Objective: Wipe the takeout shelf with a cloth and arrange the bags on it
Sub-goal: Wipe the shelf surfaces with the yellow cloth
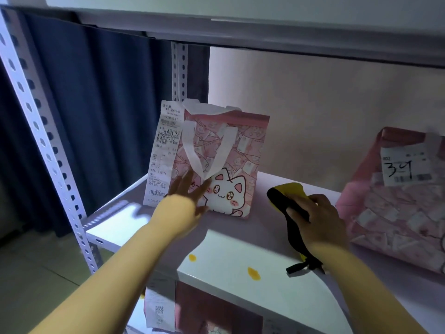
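Note:
A pink cartoon-cat takeout bag (231, 150) with white handles and a long receipt (163, 153) stands upright at the back left of the white shelf (231, 266). My left hand (185, 201) reaches to its lower front with fingers spread and straight, touching or nearly touching the bag. To the right, my right hand (315, 218) presses down on a yellow and black cloth (286, 196) lying on the shelf, fingers curled over it. A second pink bag (395, 208) with a label marked 34 stands at the right. Two yellow stains (254, 273) mark the shelf's front.
Perforated metal uprights (48, 150) frame the rack on the left, with a dark blue curtain (101, 112) behind. Another shelf board (265, 27) runs close overhead. A lower shelf holds one more pink bag with a receipt (159, 309). A beige wall stands behind the bags.

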`<state>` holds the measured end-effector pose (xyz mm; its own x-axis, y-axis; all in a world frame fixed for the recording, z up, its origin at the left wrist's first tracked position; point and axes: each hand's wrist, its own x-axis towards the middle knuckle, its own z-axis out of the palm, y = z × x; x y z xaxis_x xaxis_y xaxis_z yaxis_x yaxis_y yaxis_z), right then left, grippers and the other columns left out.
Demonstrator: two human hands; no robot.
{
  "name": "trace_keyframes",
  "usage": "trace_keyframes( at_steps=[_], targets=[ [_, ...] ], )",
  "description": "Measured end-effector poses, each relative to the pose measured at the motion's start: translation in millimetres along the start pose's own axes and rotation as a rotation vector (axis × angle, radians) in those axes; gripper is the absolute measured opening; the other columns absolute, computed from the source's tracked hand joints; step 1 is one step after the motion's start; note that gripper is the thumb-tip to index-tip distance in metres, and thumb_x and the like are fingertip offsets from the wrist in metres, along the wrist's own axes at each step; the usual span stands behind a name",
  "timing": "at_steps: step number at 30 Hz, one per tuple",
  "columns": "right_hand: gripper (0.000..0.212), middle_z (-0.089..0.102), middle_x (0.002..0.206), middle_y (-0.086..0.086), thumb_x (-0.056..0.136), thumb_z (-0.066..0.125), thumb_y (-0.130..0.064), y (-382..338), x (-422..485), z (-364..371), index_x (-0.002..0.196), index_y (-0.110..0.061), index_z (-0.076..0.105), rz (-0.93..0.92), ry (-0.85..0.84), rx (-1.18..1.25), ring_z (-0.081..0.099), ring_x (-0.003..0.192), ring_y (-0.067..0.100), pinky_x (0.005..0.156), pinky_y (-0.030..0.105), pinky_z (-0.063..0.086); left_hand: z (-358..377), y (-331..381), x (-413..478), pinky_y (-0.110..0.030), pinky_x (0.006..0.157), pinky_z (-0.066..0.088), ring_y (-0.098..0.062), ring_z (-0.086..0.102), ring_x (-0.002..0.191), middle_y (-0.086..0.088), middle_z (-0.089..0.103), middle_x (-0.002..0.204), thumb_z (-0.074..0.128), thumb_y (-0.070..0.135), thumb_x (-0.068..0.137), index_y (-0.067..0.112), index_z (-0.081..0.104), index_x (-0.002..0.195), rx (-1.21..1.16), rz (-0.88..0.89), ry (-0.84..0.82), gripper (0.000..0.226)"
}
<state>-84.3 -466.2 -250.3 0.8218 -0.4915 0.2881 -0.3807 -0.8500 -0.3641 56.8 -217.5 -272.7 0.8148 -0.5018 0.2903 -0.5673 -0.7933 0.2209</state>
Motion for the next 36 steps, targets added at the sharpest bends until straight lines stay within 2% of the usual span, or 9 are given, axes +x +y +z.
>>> trace_keyframes(
  at_steps=[5, 8, 12, 16, 19, 24, 27, 32, 36],
  targets=[
    [0.033, 0.043, 0.127, -0.001, 0.094, 0.042, -0.044, 0.9, -5.1, -1.5, 0.126, -0.044, 0.049, -0.003, -0.022, -0.014, 0.045, 0.113, 0.026, 0.092, 0.043, 0.04, -12.9, -1.7, -16.3, -0.046, 0.109, 0.033, -0.032, 0.017, 0.14, -0.005, 0.011, 0.157, 0.051, 0.046, 0.09, 0.04, 0.023, 0.145, -0.035, 0.032, 0.046, 0.062],
    [0.031, 0.044, 0.121, -0.002, 0.093, 0.04, -0.047, 2.1, -14.7, -4.5, 0.123, -0.046, 0.049, 0.009, -0.036, -0.029, 0.047, 0.109, 0.026, 0.091, 0.044, 0.042, -18.1, -5.0, -33.1, -0.04, 0.104, 0.036, -0.03, 0.026, 0.135, -0.005, 0.021, 0.154, 0.051, 0.047, 0.089, 0.037, 0.031, 0.143, -0.018, 0.062, 0.06, 0.059],
    [0.031, 0.041, 0.104, -0.002, 0.093, 0.044, -0.045, -1.1, -35.8, -8.3, 0.123, -0.045, 0.051, 0.041, -0.052, -0.036, 0.048, 0.099, 0.026, 0.083, 0.04, 0.046, -21.3, -14.7, -51.5, -0.038, 0.094, 0.041, -0.029, 0.04, 0.118, -0.004, 0.043, 0.138, 0.051, 0.044, 0.09, 0.029, 0.046, 0.135, -0.019, 0.136, 0.072, 0.048],
    [0.031, 0.043, 0.096, 0.002, 0.091, 0.043, -0.05, -13.9, -63.5, -11.1, 0.121, -0.048, 0.052, 0.146, -0.111, -0.079, 0.053, 0.086, 0.03, 0.073, 0.038, 0.049, -24.0, -31.5, -65.9, -0.042, 0.086, 0.045, -0.029, 0.048, 0.106, -0.001, 0.055, 0.124, 0.056, 0.041, 0.088, 0.022, 0.061, 0.12, -0.036, 0.198, 0.055, 0.037],
    [0.03, 0.04, 0.096, 0.001, 0.091, 0.044, -0.047, -23.5, -86.3, -4.8, 0.119, -0.042, 0.054, 0.228, -0.135, -0.131, 0.052, 0.081, 0.028, 0.073, 0.037, 0.048, -25.8, -47.3, -75.3, -0.039, 0.082, 0.045, -0.028, 0.051, 0.098, 0.001, 0.06, 0.115, 0.057, 0.041, 0.087, 0.021, 0.066, 0.11, -0.011, 0.237, 0.035, 0.031],
    [0.035, 0.038, 0.114, 0.005, 0.093, 0.041, -0.045, -46.9, -113.2, 9.0, 0.126, -0.037, 0.05, 0.303, -0.074, -0.192, 0.051, 0.096, 0.031, 0.08, 0.039, 0.046, -26.1, -67.3, -88.1, -0.034, 0.076, 0.045, -0.024, 0.053, 0.092, 0.005, 0.063, 0.101, 0.055, 0.04, 0.089, 0.023, 0.07, 0.095, -0.03, 0.292, -0.018, 0.023],
    [0.033, 0.04, 0.118, 0.006, 0.092, 0.041, -0.045, -76.7, -118.2, 22.4, 0.121, -0.034, 0.055, 0.27, -0.037, -0.215, 0.051, 0.097, 0.032, 0.079, 0.039, 0.044, -23.5, -76.9, -95.7, -0.035, 0.074, 0.048, -0.027, 0.059, 0.089, 0.002, 0.067, 0.097, 0.056, 0.034, 0.09, 0.02, 0.072, 0.097, -0.093, 0.313, -0.003, 0.022],
    [0.035, 0.038, 0.123, 0.006, 0.091, 0.043, -0.047, -134.6, -118.7, 52.5, 0.122, -0.035, 0.054, 0.085, -0.078, -0.196, 0.05, 0.102, 0.032, 0.079, 0.037, 0.041, -18.4, -82.5, -99.9, -0.035, 0.072, 0.049, -0.027, 0.062, 0.089, -0.001, 0.069, 0.096, 0.057, 0.03, 0.091, 0.02, 0.071, 0.097, -0.134, 0.307, 0.032, 0.019],
    [0.034, 0.04, 0.115, 0.003, 0.091, 0.045, -0.047, -115.1, -124.1, 37.3, 0.123, -0.04, 0.054, 0.129, -0.106, -0.116, 0.051, 0.102, 0.031, 0.084, 0.04, 0.046, -16.3, -85.0, -101.5, -0.032, 0.072, 0.047, -0.021, 0.061, 0.094, 0.004, 0.068, 0.102, 0.052, 0.035, 0.092, 0.025, 0.069, 0.1, -0.184, 0.276, 0.045, 0.021]
  ],
)
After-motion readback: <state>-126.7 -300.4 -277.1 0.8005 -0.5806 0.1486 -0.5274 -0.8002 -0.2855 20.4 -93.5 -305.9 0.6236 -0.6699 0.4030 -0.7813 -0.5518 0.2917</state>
